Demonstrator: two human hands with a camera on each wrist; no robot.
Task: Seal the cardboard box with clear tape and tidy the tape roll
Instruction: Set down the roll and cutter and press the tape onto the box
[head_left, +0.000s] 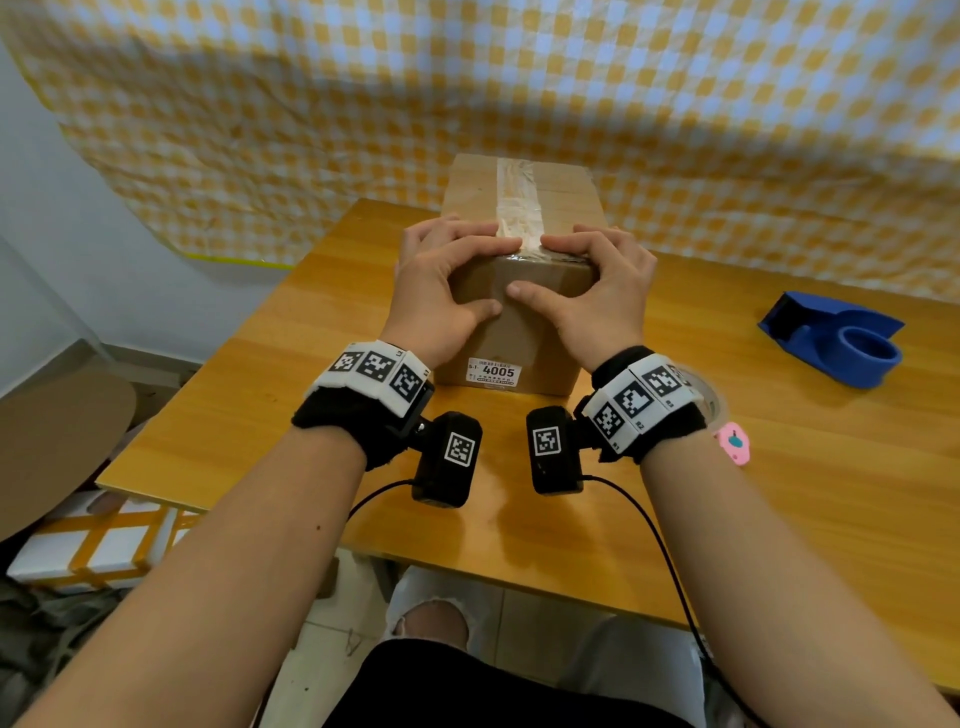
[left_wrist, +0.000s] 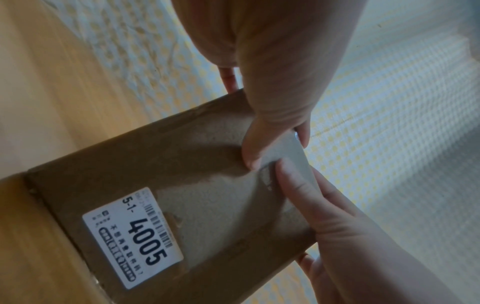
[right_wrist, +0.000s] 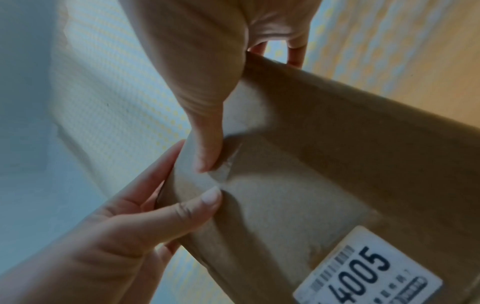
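Cardboard box (head_left: 519, 343): left hand (head_left: 441, 280), right hand (head_left: 597, 291) curl over edge, seemingly pressing tape (head_left: 517, 208).

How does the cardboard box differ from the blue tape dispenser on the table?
The cardboard box is brown and stands tall; the blue tape dispenser is lower. The left hand and the right hand grip the box's top edge; nothing touches the dispenser. The box bears clear tape and a white label; the dispenser shows neither. Both rest on the wooden table.

The box (head_left: 514, 338) is recorded as matt cardboard, its tape (head_left: 517, 202) as glossy wrinkled film, the table (head_left: 260, 389) as smooth varnished wood.
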